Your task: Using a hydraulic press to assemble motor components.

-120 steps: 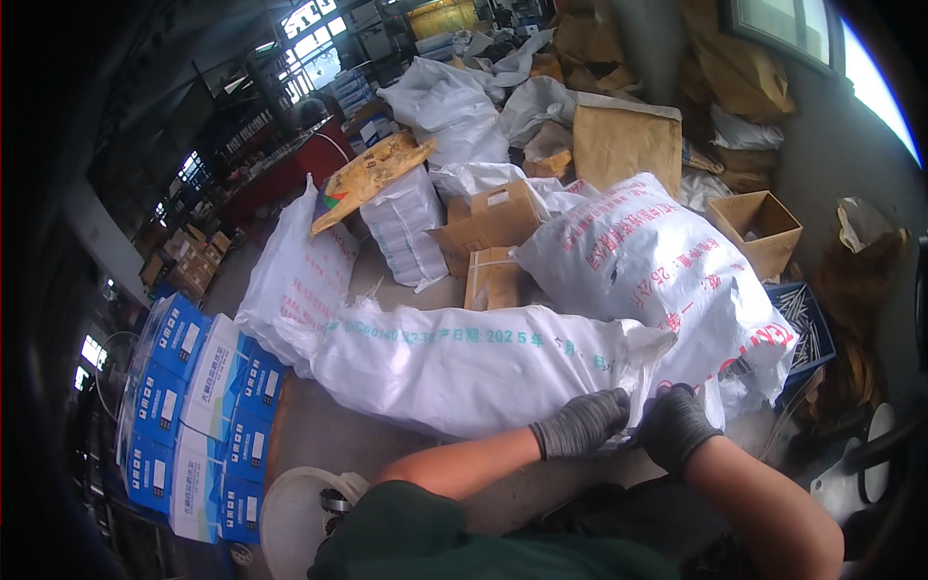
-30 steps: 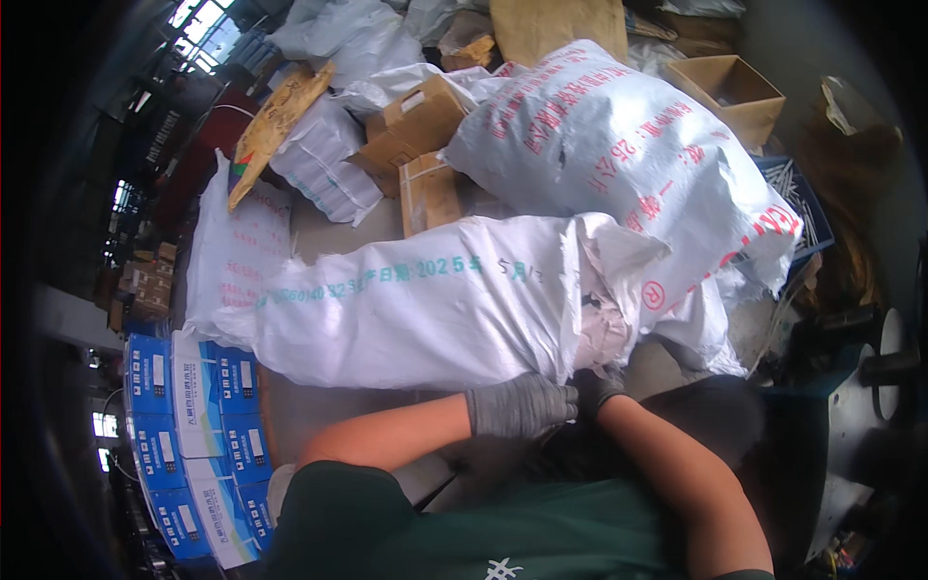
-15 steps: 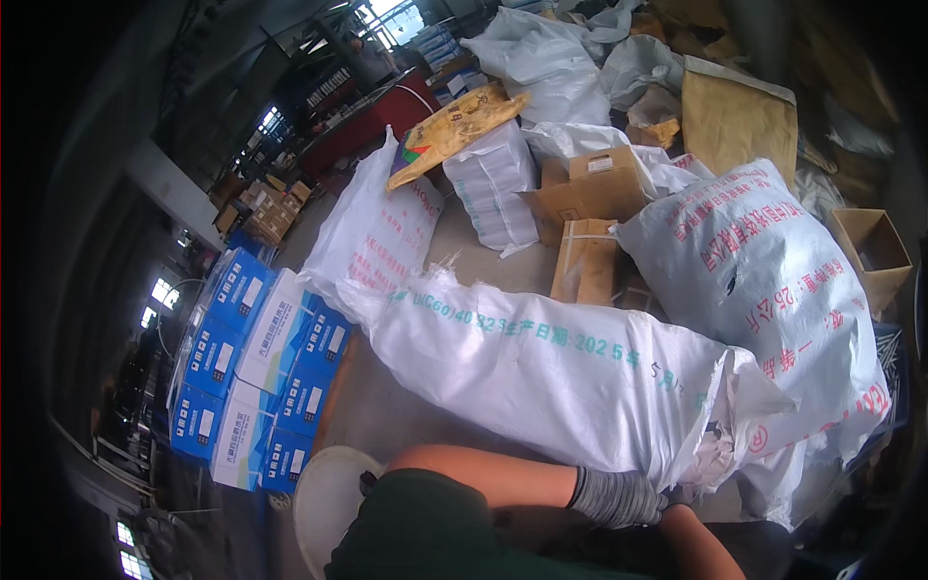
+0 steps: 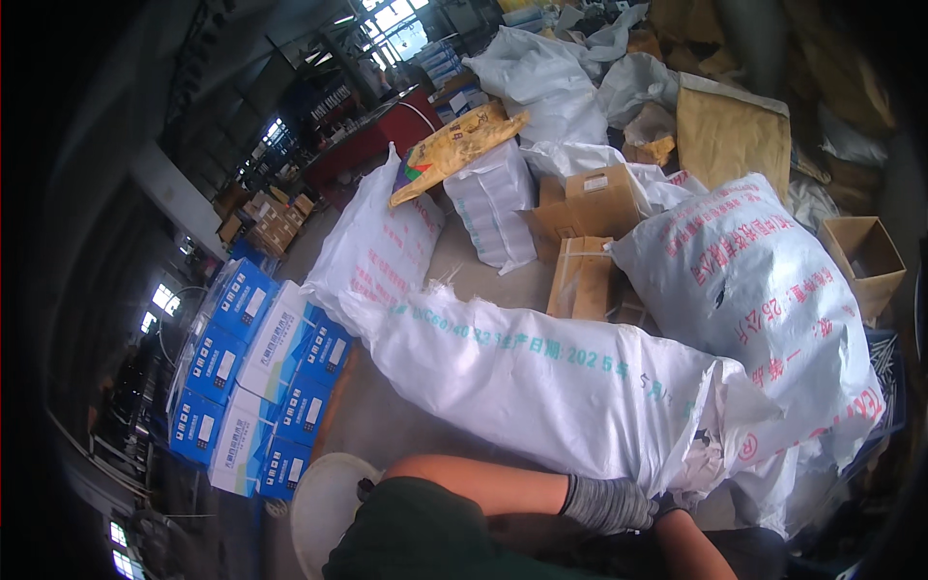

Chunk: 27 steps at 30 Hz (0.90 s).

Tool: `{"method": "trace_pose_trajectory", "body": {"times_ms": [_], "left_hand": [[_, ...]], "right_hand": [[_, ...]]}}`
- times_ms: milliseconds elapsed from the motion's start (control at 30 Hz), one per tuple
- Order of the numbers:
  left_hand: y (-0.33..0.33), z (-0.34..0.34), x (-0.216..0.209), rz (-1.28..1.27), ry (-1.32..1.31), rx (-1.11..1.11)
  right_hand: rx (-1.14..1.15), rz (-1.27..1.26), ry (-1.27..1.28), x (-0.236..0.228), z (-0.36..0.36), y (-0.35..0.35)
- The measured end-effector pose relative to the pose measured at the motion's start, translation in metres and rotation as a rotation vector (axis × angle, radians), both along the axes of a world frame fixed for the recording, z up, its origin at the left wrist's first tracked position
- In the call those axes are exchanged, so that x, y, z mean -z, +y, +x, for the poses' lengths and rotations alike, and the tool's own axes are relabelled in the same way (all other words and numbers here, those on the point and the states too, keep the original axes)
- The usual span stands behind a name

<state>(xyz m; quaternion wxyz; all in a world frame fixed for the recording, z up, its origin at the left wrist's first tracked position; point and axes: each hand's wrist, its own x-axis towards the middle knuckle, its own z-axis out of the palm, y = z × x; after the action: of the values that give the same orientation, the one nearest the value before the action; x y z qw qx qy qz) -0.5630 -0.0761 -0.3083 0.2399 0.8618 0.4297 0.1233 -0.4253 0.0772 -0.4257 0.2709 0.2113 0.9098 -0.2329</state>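
My left hand (image 4: 609, 502), in a grey striped knit glove, reaches across from the left with its fingers curled together. Beside it, touching or nearly so, is my right hand (image 4: 669, 504), mostly hidden and dark at the fingers. What lies between the two hands cannot be made out. Just above them lies a long, full white woven sack (image 4: 522, 362) with green print on its side. Its right end is crumpled and torn open, showing pale inner lining (image 4: 706, 454). Against that end leans a big white sack (image 4: 754, 280) with red print.
Stacked blue-and-white boxes (image 4: 235, 372) stand on the left, near a pale round stool or bucket lid (image 4: 319, 503). Behind the long sack are another white sack (image 4: 382, 242), a wrapped white bundle (image 4: 491, 203) and open cardboard boxes (image 4: 585, 208). A person (image 4: 372, 72) is far back.
The view has tilted slightly, so most things sit a little lower in the picture. My two hands stay together by the long sack, shifted slightly left.
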Motion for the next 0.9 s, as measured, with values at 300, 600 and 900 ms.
{"method": "trace_pose_trajectory", "body": {"times_ms": [300,600,900], "left_hand": [[0.002,0.000,0.002,0.003,-0.015,0.005],[0.004,0.000,0.003,-0.009,0.013,0.007],[0.002,0.002,0.009,0.053,-0.051,-0.158]], "right_hand": [[-0.010,0.014,0.004,-0.004,0.000,0.006],[-0.001,0.025,0.010,-0.006,-0.006,0.015],[0.018,0.037,0.070,-0.009,0.007,0.014]]}}
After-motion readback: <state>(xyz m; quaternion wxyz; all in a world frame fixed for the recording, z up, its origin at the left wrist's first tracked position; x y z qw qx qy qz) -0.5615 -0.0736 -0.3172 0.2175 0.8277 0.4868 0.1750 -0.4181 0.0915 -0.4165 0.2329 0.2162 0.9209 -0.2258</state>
